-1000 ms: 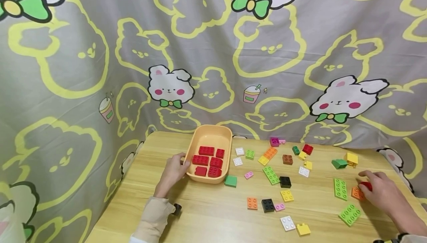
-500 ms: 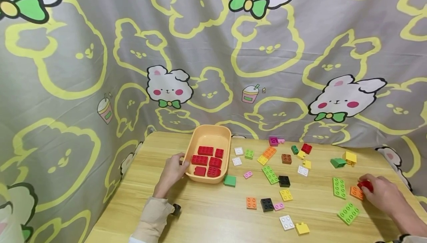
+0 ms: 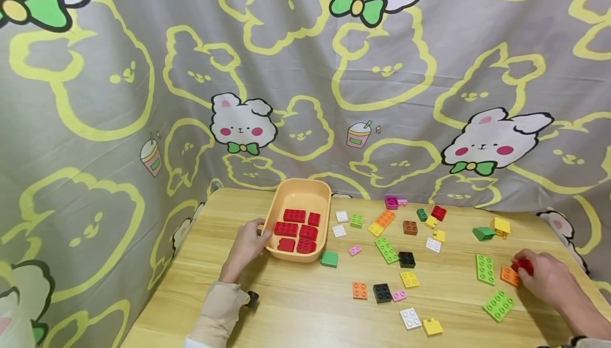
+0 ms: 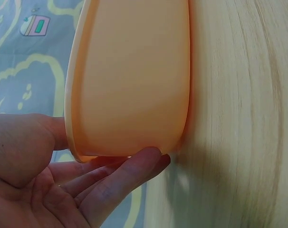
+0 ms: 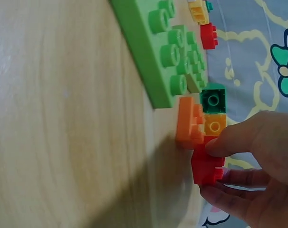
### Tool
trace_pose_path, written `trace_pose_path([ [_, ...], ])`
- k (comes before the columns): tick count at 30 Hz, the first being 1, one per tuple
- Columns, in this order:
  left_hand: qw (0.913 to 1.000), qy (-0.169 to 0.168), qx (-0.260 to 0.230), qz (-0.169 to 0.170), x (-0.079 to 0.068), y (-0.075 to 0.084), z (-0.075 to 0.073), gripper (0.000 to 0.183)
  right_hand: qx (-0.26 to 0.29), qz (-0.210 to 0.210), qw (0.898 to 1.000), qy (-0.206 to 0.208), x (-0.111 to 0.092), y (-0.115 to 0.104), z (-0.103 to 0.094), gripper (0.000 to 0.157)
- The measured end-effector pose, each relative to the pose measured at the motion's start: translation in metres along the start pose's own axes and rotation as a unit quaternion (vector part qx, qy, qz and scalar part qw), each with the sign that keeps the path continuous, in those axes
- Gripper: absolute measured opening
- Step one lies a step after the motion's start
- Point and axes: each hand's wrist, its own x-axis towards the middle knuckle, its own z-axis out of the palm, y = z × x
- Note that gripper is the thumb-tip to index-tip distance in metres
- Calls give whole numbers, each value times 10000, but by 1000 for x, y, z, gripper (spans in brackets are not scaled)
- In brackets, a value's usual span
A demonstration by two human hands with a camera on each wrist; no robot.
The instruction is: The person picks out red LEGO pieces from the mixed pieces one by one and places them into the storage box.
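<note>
At the near left corner of a light-orange tray (image 3: 303,198), my left hand (image 3: 244,246) holds the rim, thumb on top and fingers against the outer wall (image 4: 134,95). Several red bricks (image 3: 286,228) lie in the tray's nearer part. On the table's right side my right hand (image 3: 551,279) pinches a red toy brick (image 5: 205,167) between thumb and fingers. An orange brick (image 5: 187,123) is right beside it, overlapped by the red one in the head view. Two light green bricks (image 3: 485,269) lie left of this hand.
Many loose bricks are spread between the hands, among them a black brick (image 3: 382,293), a white brick (image 3: 410,319) and another red brick (image 3: 438,212) near the back. A green brick (image 3: 329,258) sits by the tray's near right corner. A patterned curtain (image 3: 305,72) hangs behind the table.
My right fingers have drawn in around the red brick, which has shifted slightly up and left beside the orange one. My left hand and the tray have stayed in place.
</note>
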Motion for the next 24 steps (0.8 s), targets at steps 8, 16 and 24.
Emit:
trace_pose_path([
  [8,10000,-9,34,4,0,0,0,34,13,-26,9999,166,1,-12,-10,24],
  [16,10000,8,16,59,-1,0,0,33,-6,-430,9973,593,5,-32,-24,24],
  [24,10000,-8,18,81,-1,-1,0,33,-93,-1235,9867,1056,15,-62,-19,31],
])
